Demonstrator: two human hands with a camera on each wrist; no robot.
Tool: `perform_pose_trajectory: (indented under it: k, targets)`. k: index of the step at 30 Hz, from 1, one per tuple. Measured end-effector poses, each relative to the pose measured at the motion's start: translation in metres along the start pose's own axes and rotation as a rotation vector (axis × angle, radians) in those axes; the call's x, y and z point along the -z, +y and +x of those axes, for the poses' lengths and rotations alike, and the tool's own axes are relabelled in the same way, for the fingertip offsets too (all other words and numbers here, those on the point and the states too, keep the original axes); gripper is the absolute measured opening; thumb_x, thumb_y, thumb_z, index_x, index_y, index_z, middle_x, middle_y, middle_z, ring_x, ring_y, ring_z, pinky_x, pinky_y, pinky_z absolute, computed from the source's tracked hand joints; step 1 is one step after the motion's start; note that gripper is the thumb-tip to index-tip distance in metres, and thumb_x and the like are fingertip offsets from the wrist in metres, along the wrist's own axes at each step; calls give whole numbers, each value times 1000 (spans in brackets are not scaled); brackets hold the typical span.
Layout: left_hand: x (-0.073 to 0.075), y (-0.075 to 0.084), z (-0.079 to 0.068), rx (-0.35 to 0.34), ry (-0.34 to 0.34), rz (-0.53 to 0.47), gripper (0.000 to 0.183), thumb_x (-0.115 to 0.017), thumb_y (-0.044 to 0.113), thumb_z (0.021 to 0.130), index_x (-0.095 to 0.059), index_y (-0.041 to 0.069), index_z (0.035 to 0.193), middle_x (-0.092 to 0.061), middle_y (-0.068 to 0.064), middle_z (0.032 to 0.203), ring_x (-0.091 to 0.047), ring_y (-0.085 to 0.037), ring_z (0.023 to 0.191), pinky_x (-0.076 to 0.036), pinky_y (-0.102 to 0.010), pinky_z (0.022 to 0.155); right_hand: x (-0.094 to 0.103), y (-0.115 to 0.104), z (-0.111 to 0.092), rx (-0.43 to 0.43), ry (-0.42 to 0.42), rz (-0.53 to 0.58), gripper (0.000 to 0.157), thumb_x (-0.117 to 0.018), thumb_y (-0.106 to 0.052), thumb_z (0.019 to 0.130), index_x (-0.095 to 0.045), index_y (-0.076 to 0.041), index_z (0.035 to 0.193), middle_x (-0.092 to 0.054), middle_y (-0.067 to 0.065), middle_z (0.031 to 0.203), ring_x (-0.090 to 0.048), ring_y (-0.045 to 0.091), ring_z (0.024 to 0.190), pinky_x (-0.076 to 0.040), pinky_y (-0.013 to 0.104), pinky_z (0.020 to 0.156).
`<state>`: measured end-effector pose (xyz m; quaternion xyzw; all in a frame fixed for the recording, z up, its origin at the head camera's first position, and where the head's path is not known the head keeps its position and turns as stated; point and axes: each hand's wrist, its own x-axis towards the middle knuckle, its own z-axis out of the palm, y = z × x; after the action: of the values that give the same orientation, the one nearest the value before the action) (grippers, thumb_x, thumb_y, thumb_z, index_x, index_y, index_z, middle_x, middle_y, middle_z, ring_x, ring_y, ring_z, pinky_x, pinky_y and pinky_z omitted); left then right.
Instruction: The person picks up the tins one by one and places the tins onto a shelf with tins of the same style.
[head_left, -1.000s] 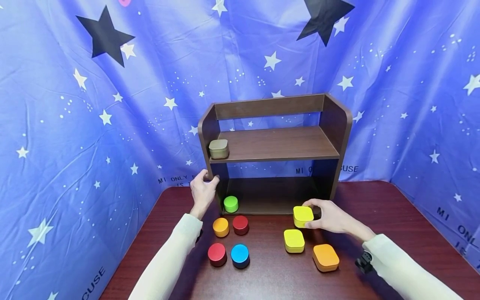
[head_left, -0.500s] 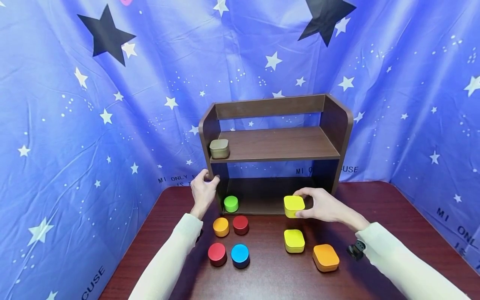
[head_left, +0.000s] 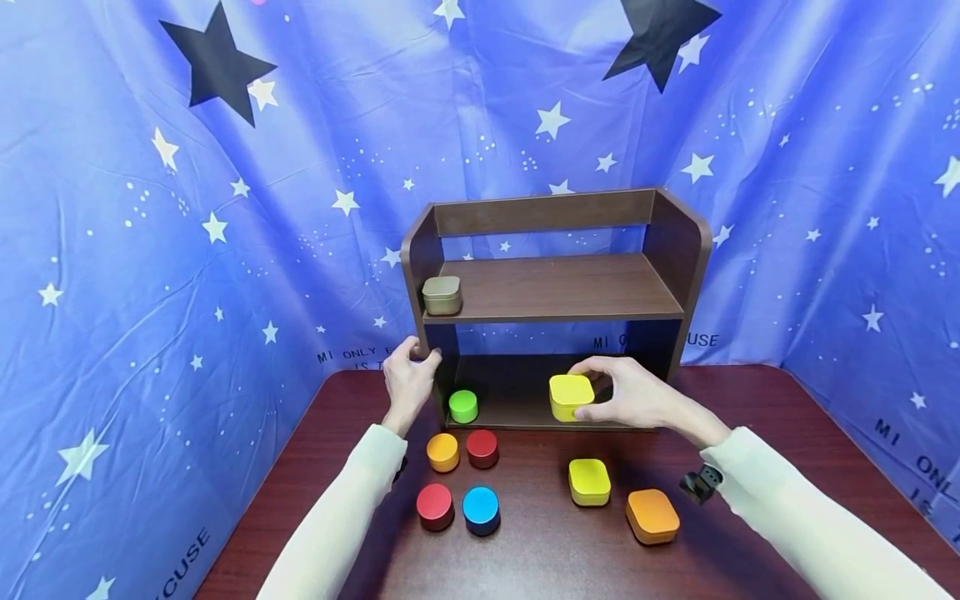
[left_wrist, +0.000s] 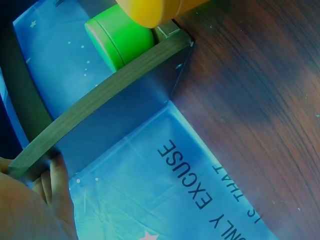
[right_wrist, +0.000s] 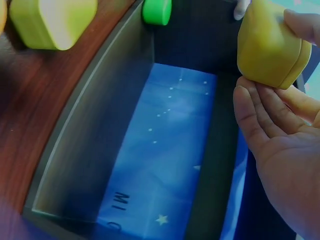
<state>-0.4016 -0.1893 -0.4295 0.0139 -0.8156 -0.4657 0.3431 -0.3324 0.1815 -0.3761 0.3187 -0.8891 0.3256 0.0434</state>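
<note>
While the right hand (head_left: 636, 395) pinches a yellow box (head_left: 570, 392) between its fingers (head_left: 597, 364) and the left hand (head_left: 408, 385) grips the shelf (head_left: 558, 287), a low carry could clip the lower board (head_left: 510, 408) near those fingers.

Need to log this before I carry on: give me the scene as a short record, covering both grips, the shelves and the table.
Right grip: holds a yellow square box, raised off the table
Left grip: holds the left side panel by its edge
Upper shelf: gold box, left end
Lower shelf: green round box, left end
On table, left: amber round box, dark red box, bright red box, blue round box
On table, right: other yellow box, orange square box
</note>
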Motion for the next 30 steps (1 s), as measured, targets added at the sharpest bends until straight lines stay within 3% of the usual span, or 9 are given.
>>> perform_pose_trajectory:
  k: [16,24,30]
  targets:
    - [0,0,0,-2,15,4,17,-82,23,85,-69,14,81,-75,-11,80,-69,-32,80,-45,-39,73,18,-29,26,67,24,-19,52,-91,-29,86,-73,-9,131,-79,2,114,-70,13,98,-59,31,90]
    - [0,-1,3,7,-3,0,21,-81,25,86,-65,13,80,-73,-12,81,-66,-33,80,-43,-38,74,27,-44,42,81,25,-22,54,-90,-26,87,-71,-7,133,-78,6,120,-71,19,105,-59,48,99]
    - [0,-1,2,8,5,1,20,-82,24,84,-66,13,79,-74,-11,81,-69,-33,82,-44,-38,74,32,-52,53,77,27,-15,56,-90,-24,87,-70,-4,135,-79,10,121,-73,23,106,-59,51,102]
